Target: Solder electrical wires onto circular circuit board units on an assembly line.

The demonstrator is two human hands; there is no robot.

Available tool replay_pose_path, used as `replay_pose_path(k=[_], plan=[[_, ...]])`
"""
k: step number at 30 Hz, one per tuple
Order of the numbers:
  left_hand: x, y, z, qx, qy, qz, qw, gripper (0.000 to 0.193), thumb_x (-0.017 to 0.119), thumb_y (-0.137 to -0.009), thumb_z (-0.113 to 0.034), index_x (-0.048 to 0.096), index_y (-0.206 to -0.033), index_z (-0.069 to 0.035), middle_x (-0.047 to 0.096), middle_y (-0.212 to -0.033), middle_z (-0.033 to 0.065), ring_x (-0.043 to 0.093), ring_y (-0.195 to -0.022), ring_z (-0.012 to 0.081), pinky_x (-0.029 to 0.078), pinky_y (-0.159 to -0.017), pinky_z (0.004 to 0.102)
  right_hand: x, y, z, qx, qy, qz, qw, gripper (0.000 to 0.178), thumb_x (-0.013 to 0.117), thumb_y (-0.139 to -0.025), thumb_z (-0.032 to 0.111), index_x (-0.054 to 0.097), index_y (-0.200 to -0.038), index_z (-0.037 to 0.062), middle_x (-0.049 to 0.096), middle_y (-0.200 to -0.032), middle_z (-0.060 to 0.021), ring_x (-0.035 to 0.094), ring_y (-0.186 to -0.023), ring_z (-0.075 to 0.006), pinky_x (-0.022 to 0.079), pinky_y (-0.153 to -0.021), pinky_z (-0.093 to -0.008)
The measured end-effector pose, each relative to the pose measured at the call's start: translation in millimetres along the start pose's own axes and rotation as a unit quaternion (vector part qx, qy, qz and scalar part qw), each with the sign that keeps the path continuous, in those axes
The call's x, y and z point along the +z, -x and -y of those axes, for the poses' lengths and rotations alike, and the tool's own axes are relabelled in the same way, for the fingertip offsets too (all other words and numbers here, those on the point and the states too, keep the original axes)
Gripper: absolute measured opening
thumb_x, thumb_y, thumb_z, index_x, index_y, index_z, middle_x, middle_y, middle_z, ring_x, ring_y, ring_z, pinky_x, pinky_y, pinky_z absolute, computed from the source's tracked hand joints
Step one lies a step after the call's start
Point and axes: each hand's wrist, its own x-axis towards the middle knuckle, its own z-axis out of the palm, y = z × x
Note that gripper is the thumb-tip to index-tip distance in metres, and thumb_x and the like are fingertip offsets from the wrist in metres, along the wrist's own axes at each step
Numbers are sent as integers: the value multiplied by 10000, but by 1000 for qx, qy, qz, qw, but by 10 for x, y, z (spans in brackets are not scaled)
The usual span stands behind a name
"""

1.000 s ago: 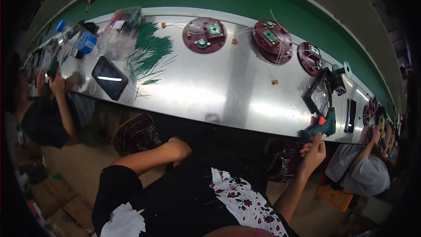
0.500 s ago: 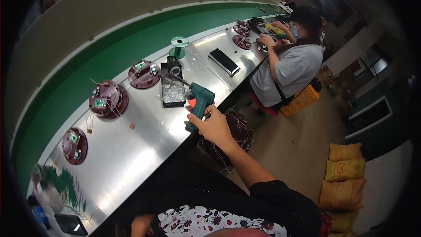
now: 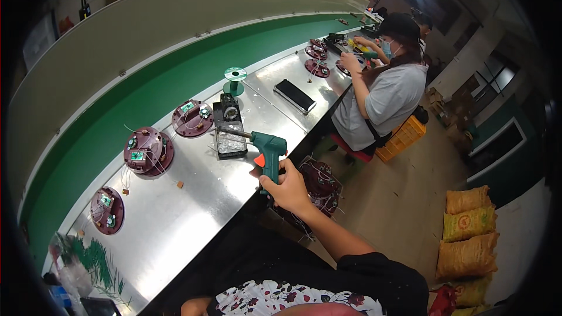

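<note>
At the front edge of the steel desk we see our right hand with its fingers wrapped round the grip of a green soldering gun, which stands over the desk's edge with its orange trigger toward us and its thin metal tip reaching left onto a small black stand. Our left hand is out of view, so we cannot tell how it is set. Just beyond the stand a green wire spool stands upright near the green belt that runs along the far side of the desk. Left of the stand lie three round maroon discs with small green boards: one near it, one further left that looks like a stack, and one well apart toward the desk's near end. A black phone lies flat further along the desk. Beyond it a seated person in a grey shirt and black cap works over more discs. Yellow sacks sit on the floor at our right.
</note>
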Motion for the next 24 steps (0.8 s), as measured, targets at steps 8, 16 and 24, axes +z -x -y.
replay_pose_path(k=[8,16,24], plan=[[-94,-35,22,34,-19,-44,998,242,537,-914,-278,712,-963,-118,726,-1001,168,705,-926,342,562,-808,439,-112,168,-191,-36,-148,54,987,389,696,-929,136,428,-1182,13,625,-772,-28,599,-574,-68,457,-446,-216],[-185,-81,10,71,-57,-81,992,243,537,-916,-279,713,-968,-119,725,-1007,168,704,-931,341,562,-811,437,-136,215,-246,-126,-246,-6,961,400,688,-926,128,447,-1225,15,588,-756,-25,599,-614,-71,509,-554,-238],[-288,-117,6,117,-91,-118,982,244,537,-917,-280,713,-972,-120,725,-1013,168,703,-936,341,561,-814,435,-330,256,-231,-80,-285,57,954,467,662,-949,192,456,-1321,-2,675,-917,-124,687,-786,-170,559,-687,-281]])
